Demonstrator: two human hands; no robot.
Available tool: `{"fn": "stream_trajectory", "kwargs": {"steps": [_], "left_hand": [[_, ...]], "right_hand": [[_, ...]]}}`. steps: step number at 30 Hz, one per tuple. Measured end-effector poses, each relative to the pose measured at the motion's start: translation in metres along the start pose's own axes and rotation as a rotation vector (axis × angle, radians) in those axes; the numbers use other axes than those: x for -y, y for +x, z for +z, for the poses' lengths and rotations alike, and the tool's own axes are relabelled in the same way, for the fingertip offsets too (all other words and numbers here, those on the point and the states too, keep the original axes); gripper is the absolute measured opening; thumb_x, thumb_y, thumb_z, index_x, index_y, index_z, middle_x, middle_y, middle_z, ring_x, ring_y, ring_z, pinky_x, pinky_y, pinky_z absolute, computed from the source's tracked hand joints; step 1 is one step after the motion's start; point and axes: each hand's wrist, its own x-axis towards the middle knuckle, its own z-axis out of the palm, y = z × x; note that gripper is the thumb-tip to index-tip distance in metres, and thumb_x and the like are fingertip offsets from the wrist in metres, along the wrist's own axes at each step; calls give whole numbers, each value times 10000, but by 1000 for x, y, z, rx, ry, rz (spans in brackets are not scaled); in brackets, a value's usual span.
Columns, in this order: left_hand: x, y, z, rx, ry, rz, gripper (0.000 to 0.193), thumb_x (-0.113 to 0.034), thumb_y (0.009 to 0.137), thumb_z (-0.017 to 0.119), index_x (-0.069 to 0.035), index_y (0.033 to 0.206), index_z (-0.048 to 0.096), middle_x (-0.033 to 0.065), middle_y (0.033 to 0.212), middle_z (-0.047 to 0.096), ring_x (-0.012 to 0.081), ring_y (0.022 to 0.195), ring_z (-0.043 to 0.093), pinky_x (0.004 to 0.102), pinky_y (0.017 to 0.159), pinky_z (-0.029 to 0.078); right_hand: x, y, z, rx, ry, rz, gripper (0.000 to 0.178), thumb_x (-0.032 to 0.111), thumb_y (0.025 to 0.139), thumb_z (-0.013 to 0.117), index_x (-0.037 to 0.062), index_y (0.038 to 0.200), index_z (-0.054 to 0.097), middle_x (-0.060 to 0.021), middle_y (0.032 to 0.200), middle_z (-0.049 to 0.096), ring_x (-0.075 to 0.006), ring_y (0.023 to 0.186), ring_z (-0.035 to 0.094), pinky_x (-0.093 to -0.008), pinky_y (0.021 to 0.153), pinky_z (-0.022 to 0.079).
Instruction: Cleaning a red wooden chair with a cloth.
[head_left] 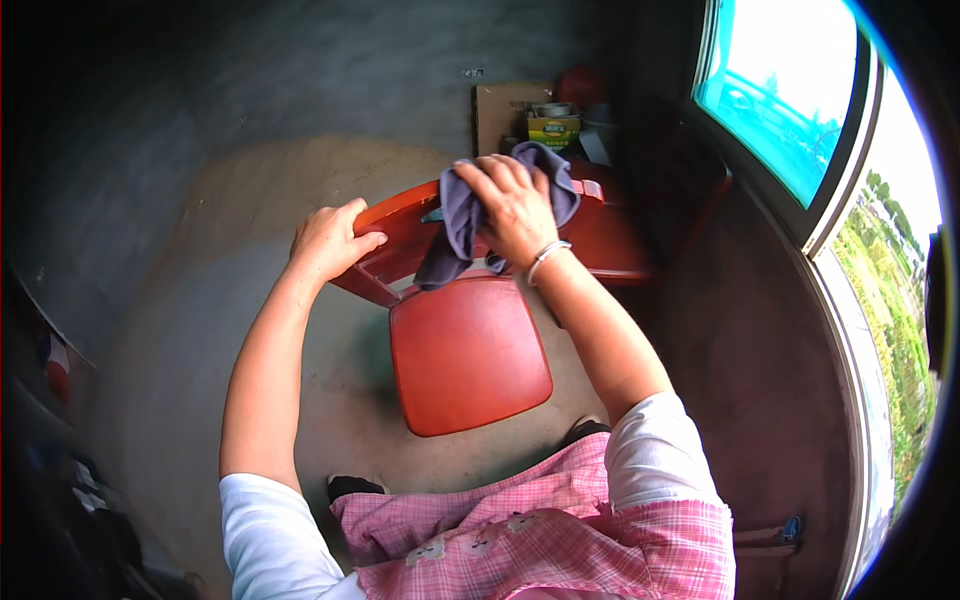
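Observation:
A red wooden chair stands in front of me, its seat toward me and its curved backrest on the far side. My left hand grips the left end of the backrest's top rail, thumb on the near side and fingers over the far side. On the right part of the same rail, my right hand presses a dark grey-purple cloth over the wood. The cloth drapes down both sides of that hand and hides part of the backrest. A bracelet circles my right wrist.
Behind the chair at right is another red wooden piece, partly in shadow. A cardboard box and a yellow-green carton sit by the far wall. A window runs along the right wall. My pink checked apron hangs below.

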Motion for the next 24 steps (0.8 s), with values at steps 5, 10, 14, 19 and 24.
{"fn": "stream_trajectory", "kwargs": {"steps": [5,10,14,19,24], "left_hand": [[18,9,4,-58,-215,24,671,-665,727,547,-121,1121,553,92,902,671,272,912,628,375,772,465],[40,21,13,-172,-569,165,918,-845,700,319,-147,1284,436,126,1159,595,299,1120,538,378,928,401],[43,19,11,-205,-684,197,950,-834,728,257,-116,1338,373,151,1200,559,288,1187,476,367,996,333],[52,28,19,-173,-910,223,896,-783,780,273,-92,1341,374,169,1181,559,264,1178,474,348,1005,319],[45,26,17,-323,-682,220,866,-764,798,270,-64,1265,474,181,1181,561,286,1140,508,346,959,363]], "right_hand": [[-52,-28,-12,68,-212,233,731,29,571,611,160,1268,438,-75,1224,495,-261,1215,402,-550,961,278],[-6,2,10,131,-137,297,732,67,565,624,142,1268,432,-77,1233,481,-267,1222,389,-637,974,230],[70,43,25,199,-100,67,617,139,632,646,92,1223,473,-82,1143,518,-243,1117,446,-573,976,258],[140,55,69,290,-90,-194,560,170,615,649,54,1147,516,-84,1106,503,-245,1090,433,-499,976,279],[116,60,60,309,82,-349,577,157,576,689,46,1122,538,-94,1157,488,-259,1124,431,-454,944,333]]}}
